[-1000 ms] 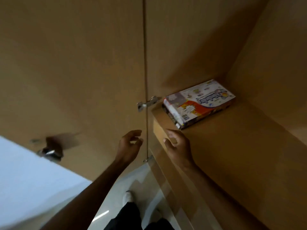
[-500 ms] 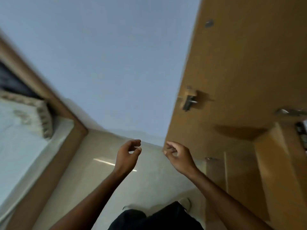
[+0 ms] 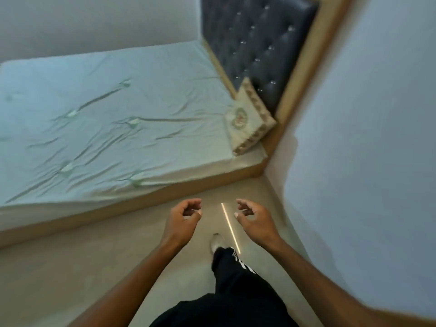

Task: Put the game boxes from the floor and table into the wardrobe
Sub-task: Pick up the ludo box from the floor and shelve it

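My left hand (image 3: 182,220) and my right hand (image 3: 256,219) hover side by side over the floor, both empty with fingers loosely curled and apart. No game box and no wardrobe shows in the head view now. My own leg in black trousers (image 3: 232,279) and a white shoe (image 3: 217,241) are below the hands.
A bed with a pale green sheet (image 3: 106,119) fills the left and centre on a wooden base (image 3: 141,201). A small cushion (image 3: 247,116) leans on the dark padded headboard (image 3: 257,46). A light wall (image 3: 365,138) runs along the right. Beige floor (image 3: 82,267) lies between.
The view has swung left, away from the wardrobe shelf with the game box, past the door, to the bed. Both hands stay empty in front of me.
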